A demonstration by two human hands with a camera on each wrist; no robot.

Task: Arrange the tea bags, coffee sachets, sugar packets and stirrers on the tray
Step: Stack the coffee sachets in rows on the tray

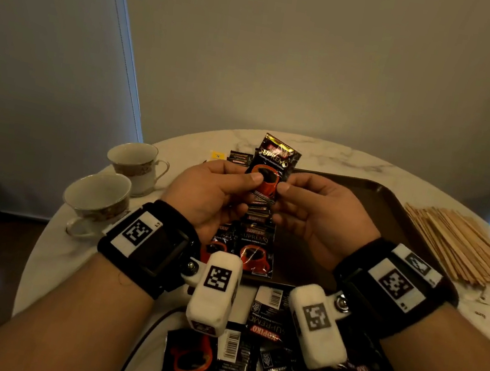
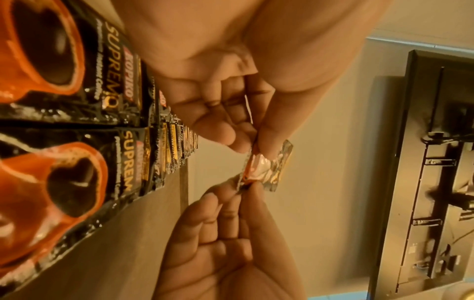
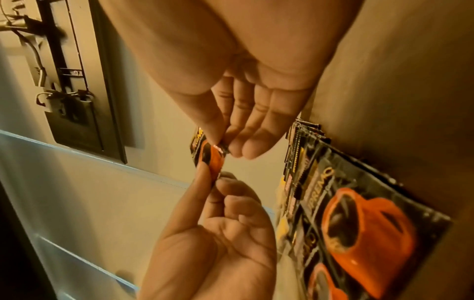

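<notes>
A black coffee sachet [image 1: 273,165] with a red cup printed on it is held upright above the dark brown tray [image 1: 371,201]. My left hand [image 1: 220,191] pinches its left edge and my right hand [image 1: 313,210] pinches its right edge. On the tray below lie overlapping coffee sachets [image 1: 251,250] in a row. The left wrist view shows that row of sachets [image 2: 77,121] and the held sachet [image 2: 266,168] between both thumbs. In the right wrist view the held sachet [image 3: 209,156] is pinched by both hands, with the tray's sachets [image 3: 359,223] to the right.
Loose coffee sachets [image 1: 258,365] are heaped at the table's near edge. A pile of wooden stirrers [image 1: 463,246] lies right of the tray. Two teacups [image 1: 98,198] [image 1: 135,162] stand at the left. A yellow packet [image 1: 218,156] and more sachets [image 1: 240,157] lie behind the hands.
</notes>
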